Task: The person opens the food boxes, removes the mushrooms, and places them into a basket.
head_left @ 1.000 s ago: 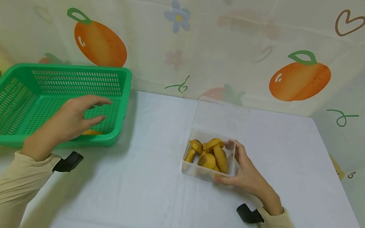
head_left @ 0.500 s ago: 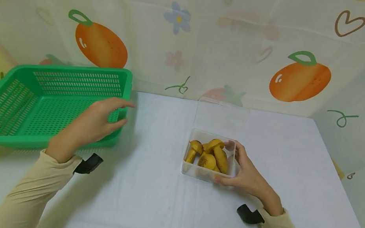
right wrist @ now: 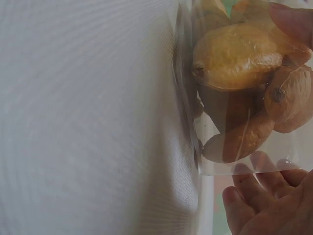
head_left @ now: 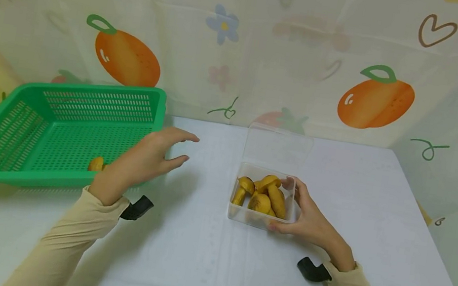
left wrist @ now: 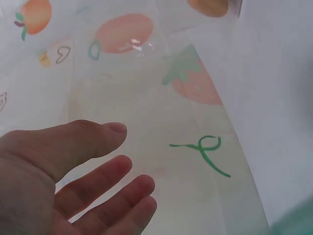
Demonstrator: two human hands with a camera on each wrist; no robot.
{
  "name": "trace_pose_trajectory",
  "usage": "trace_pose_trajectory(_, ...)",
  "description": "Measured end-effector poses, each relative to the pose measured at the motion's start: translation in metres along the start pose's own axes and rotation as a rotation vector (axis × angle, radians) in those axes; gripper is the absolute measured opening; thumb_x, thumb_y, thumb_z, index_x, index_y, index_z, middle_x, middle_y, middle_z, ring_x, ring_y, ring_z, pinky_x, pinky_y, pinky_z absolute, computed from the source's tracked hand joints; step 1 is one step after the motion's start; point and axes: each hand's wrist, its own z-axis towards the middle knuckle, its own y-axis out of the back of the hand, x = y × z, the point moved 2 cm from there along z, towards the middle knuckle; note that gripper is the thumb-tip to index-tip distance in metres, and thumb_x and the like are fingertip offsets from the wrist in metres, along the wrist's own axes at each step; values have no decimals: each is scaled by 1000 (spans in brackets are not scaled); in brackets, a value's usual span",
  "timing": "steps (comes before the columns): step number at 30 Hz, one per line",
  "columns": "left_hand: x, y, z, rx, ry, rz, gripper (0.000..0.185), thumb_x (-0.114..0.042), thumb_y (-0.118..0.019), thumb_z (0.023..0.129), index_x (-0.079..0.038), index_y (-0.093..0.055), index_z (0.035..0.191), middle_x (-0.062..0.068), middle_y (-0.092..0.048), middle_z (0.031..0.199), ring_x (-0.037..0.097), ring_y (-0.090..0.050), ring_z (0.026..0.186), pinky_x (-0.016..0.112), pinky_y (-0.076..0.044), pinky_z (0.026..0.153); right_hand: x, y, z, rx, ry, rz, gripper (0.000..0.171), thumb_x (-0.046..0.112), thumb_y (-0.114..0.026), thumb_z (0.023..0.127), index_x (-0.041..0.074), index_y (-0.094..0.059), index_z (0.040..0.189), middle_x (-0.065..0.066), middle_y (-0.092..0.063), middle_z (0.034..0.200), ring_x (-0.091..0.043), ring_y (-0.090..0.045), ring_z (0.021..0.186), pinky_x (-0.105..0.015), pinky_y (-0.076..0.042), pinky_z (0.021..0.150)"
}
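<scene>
Only the head view shows the whole table (head_left: 191,267): the left hand (head_left: 150,158) hovers empty with fingers spread between the green basket (head_left: 55,135) and the clear box (head_left: 265,196), well apart from the box. The right hand (head_left: 307,218) grips the box's right wall, thumb at the rim. The right wrist view shows the mushrooms (right wrist: 239,54) pressed against the wall, fingertips (right wrist: 244,205) beneath. One mushroom (head_left: 96,163) lies in the basket.

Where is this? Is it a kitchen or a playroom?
Hard to say for sure; it looks like a small table set up for sorting play food. A white-covered table stands against a cloth backdrop printed with oranges and hearts, with a green basket and a clear box of toy mushrooms.
</scene>
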Motion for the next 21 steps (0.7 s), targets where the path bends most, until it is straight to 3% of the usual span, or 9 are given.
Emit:
trace_pose_trajectory(4, -9, -8, 7, 43, -14, 55, 39, -4, -70, 89, -2, -61, 127, 14, -66, 126, 30, -62, 119, 45, -53, 99, 0, 0, 0, 1, 0, 1, 105, 20, -90, 72, 2, -20, 148, -16, -35, 150, -36, -30, 145, -64, -19, 119)
trace_pose_trajectory(9, -19, -20, 14, 81, -16, 54, 41, -8, -71, 91, -5, -60, 130, 10, -66, 128, 28, -62, 120, 42, -53, 99, 1, 0, 0, 7, -13, 4, 106, 20, -89, 72, 2, -19, 149, -17, -34, 151, -37, -28, 146, -64, -18, 120)
trace_pose_trajectory(21, -42, -45, 31, 94, -64, 14, 41, -9, -71, 91, -7, -61, 131, 7, -66, 128, 23, -62, 120, 37, -53, 100, 1, -1, 0, 3, -25, -7, 107, 22, -90, 72, 3, -19, 150, -17, -35, 150, -37, -28, 146, -63, -19, 120)
